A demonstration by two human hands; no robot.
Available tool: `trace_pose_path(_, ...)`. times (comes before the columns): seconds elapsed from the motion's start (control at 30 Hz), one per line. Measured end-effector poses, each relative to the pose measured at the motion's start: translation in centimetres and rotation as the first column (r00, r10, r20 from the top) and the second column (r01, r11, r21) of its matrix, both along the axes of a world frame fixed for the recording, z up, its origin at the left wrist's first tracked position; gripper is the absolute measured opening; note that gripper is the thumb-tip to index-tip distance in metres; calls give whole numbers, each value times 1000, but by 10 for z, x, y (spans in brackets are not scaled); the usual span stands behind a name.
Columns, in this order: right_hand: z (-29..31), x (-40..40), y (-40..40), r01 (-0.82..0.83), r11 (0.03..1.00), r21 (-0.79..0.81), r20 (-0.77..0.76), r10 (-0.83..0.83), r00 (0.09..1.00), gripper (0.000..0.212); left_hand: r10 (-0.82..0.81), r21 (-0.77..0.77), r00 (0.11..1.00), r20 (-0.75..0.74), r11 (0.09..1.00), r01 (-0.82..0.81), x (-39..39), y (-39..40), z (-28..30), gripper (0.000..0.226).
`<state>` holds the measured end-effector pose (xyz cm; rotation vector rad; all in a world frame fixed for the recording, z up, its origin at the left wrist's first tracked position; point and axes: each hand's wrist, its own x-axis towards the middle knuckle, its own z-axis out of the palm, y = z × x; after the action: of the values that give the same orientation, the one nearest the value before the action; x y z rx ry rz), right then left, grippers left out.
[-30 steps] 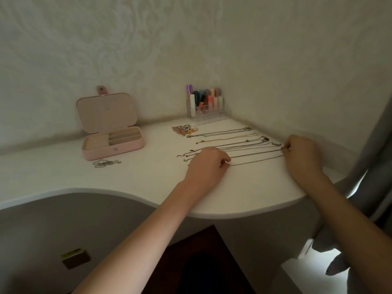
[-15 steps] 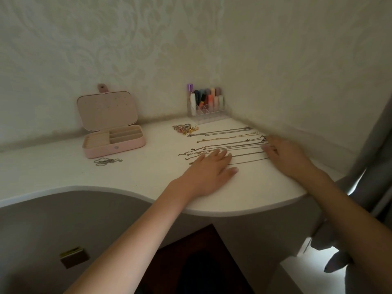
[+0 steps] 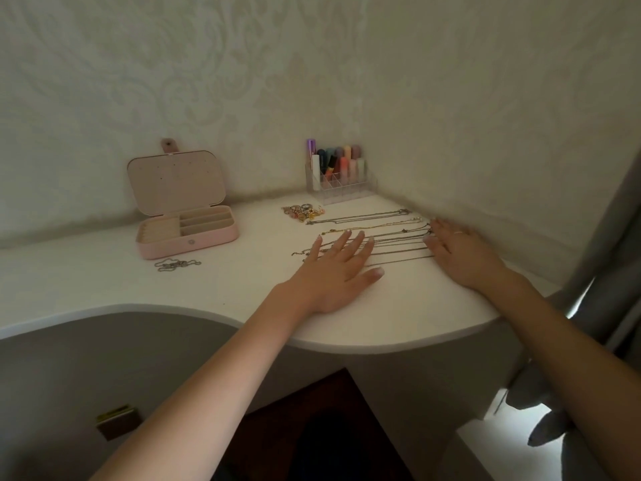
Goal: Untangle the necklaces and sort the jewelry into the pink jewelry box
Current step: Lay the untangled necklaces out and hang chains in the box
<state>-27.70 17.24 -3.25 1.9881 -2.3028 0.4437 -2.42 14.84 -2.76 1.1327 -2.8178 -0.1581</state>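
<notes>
The necklaces (image 3: 374, 234) lie in roughly parallel, separate rows on the white desk (image 3: 104, 282), so the untangling looks largely done, though I cannot count them exactly. The left hand (image 3: 333, 269) rests flat, fingers straight and spread, on the rows' left ends; the right hand (image 3: 461, 251) lies flat the same way on their right ends, grasping nothing. At 10 o'clock from the left hand the pink jewelry box (image 3: 187, 234) stands open, its compartments apparently unfilled. A small tangled silver chain (image 3: 177, 264) sits just in front of it, and a heap of rings (image 3: 302, 212) waits at 12 o'clock. Sorting into the box appears not yet begun.
</notes>
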Motion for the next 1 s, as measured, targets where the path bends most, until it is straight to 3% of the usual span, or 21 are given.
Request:
trace_pose_path(0.1,4,20,-2,-94,989,-112,-3,94,996,50,12,-104,994,-113,994,-24,15,-3,4,67)
trace_pose_path(0.2,9,61,-12,-242,958,-153,54,253,966,48,69,-251,971,-228,960,-127,47,-14,9,52)
trace_pose_path(0.33,23,139,-35,-450,873,-189,101,473,875,44,272,-211,833,-481,886,-412,109,-25,13,36)
trace_pose_path(0.43,31,207,-49,-574,789,-218,133,607,784,37,424,-144,778,-463,831,-538,162,-29,12,44)
trace_pose_path(0.53,31,271,-63,-654,730,-198,154,682,715,34,466,-148,768,-439,806,-573,202,-28,9,42)
trace_pose_path(0.67,16,322,-91,-656,743,-134,194,669,718,18,501,-161,749,-433,775,-611,232,-33,5,26)
trace_pose_path(0.87,2,329,-105,-622,746,-239,204,665,719,11,435,-157,759,-484,810,-564,232,-52,-2,20)
trace_pose_path(1.0,-1,328,-112,-570,766,-296,335,642,689,13,438,-159,768,-467,813,-560,230,-62,-5,15)
